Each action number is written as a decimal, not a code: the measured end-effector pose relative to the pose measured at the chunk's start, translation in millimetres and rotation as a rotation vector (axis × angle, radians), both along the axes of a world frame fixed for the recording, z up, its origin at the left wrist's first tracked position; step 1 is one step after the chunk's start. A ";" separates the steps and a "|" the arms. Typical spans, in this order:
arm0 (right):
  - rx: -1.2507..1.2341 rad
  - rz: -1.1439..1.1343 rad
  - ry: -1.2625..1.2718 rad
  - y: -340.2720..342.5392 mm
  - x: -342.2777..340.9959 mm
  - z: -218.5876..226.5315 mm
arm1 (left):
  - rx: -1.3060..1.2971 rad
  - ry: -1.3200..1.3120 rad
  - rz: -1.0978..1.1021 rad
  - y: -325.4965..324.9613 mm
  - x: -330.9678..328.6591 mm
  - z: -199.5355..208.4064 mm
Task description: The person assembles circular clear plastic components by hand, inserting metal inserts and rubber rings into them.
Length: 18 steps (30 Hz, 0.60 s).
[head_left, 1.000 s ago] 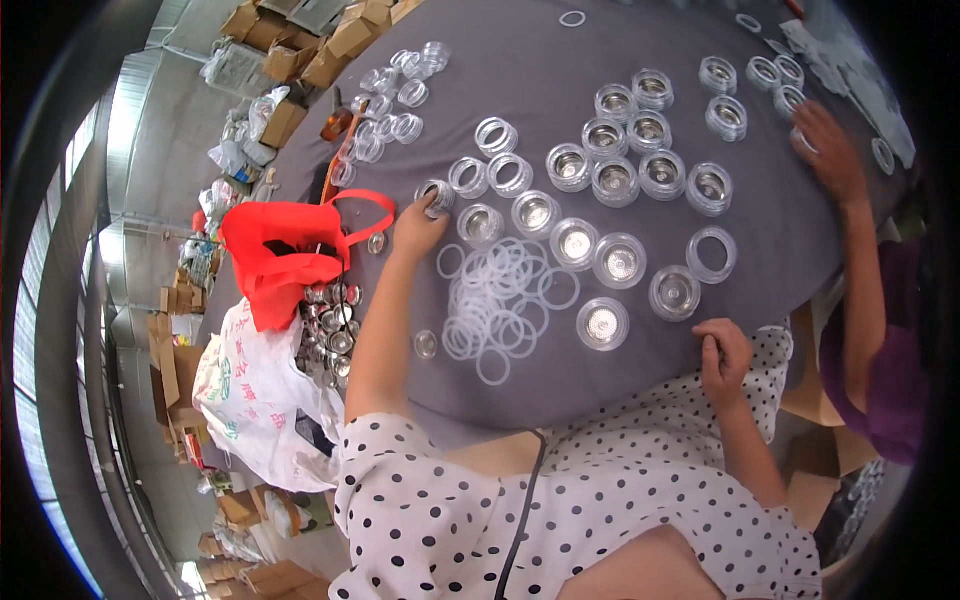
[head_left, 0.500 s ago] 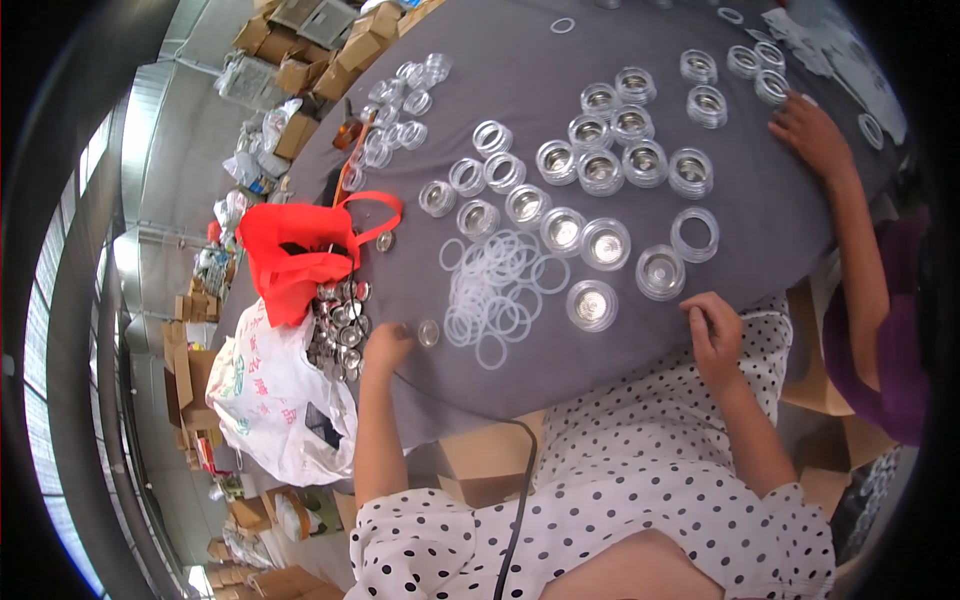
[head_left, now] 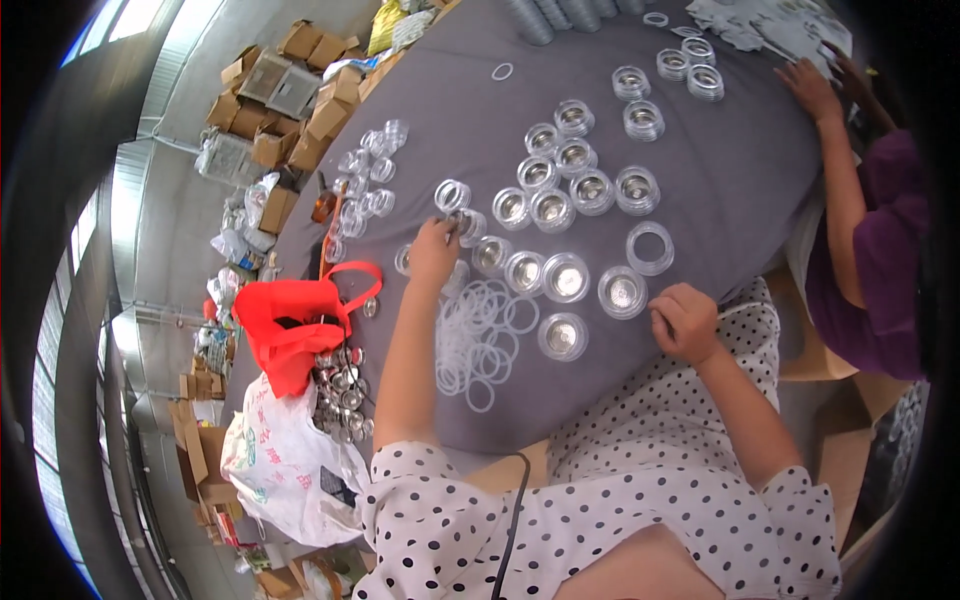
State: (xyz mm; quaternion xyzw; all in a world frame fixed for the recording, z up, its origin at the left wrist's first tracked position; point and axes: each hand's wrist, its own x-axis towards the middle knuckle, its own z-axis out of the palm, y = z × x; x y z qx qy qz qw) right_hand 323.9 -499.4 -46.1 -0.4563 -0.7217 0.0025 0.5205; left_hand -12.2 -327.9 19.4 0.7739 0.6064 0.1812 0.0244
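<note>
Grey cloth-covered table (head_left: 700, 180), seen from above; concrete floor beyond its left edge, strewn with cardboard boxes (head_left: 300, 100). Red bag (head_left: 290, 325) at the table's left edge, with a heap of small metal parts (head_left: 340, 395) just below it and a white plastic bag (head_left: 285, 460) lower still, off the table.

Spread over the table: round clear lids with shiny metal centres (head_left: 565, 277), set in loose rows across the middle. Pile of thin clear rings (head_left: 480, 335) toward the table's near edge, many overlapping. One larger open ring (head_left: 650, 248) to the right of the rows. Cluster of small clear cups (head_left: 365, 180) near the table's far left edge.

Left hand (head_left: 435, 255) stretched out over the table's left-middle part, fingertips on a clear lid (head_left: 468, 226) at the left end of the rows; fingers curled down around it, exact hold hidden by the back of the hand. Right hand (head_left: 685, 322) at the table's near edge, closed into a loose fist just right of a lid; whether anything lies inside cannot be told.

Another person's hand (head_left: 810, 90), sleeve purple, at the table's far right, flat on the cloth near white pieces (head_left: 750, 20).
</note>
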 end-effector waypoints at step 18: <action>-0.031 0.055 -0.034 5.3 2.5 -8.1 | -0.494 0.133 -0.041 34.3 -4.0 1.5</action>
